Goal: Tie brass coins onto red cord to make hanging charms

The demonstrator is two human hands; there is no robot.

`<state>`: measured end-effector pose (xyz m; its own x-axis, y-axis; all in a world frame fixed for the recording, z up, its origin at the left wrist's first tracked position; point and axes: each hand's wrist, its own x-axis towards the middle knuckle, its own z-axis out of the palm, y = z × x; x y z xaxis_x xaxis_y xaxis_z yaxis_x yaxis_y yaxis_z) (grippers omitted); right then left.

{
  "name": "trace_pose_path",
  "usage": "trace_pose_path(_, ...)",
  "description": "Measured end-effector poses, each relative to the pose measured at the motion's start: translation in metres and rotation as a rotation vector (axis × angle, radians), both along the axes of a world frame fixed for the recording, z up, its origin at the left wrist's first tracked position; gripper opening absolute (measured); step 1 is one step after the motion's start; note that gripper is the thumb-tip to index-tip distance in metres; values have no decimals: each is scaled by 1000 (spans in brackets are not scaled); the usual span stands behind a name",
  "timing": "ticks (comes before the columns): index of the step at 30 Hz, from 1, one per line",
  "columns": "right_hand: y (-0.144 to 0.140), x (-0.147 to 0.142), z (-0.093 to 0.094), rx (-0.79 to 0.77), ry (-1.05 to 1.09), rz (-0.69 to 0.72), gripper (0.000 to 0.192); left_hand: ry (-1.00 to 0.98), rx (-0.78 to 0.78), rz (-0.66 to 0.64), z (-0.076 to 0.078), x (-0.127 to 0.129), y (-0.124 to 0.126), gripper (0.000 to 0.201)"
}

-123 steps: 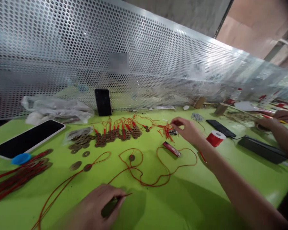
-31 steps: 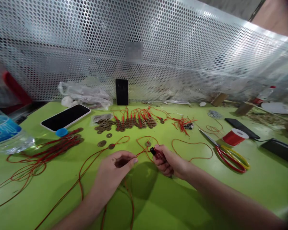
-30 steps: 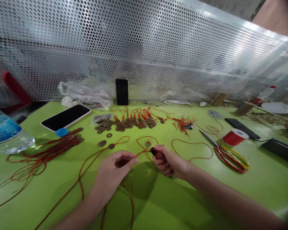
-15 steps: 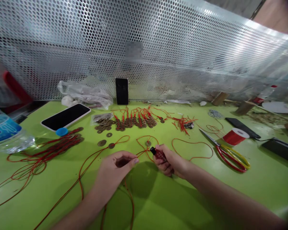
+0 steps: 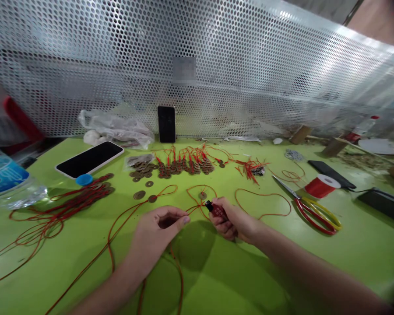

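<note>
My left hand is closed in a pinch, thumb and forefinger on red cord that runs out to the right. A dark red lighter with a black top sits in my right hand, its top end pointing left, close to the cord; no flame is visible. Just behind the lighter lies a holed coin with a loop of the cord around it. Left of it, another coin lies on a longer cord. Below my left hand more cord hangs across the green table.
Scissors and a red thread spool lie to the right. Tied coins line the back, near an upright phone. At left are a flat phone, a bundle of corded coins and a water bottle.
The lighter's top has shifted very slightly left, toward the cord. Otherwise both hands keep their places.
</note>
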<state>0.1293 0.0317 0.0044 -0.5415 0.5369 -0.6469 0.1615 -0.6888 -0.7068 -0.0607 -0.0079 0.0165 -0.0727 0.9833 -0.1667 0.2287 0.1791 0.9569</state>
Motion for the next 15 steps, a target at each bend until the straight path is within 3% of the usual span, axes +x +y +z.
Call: trace_pose_path(15,-1,-3,8,-4,-41,11,43,29,21,-25,-2,-4,-1,21)
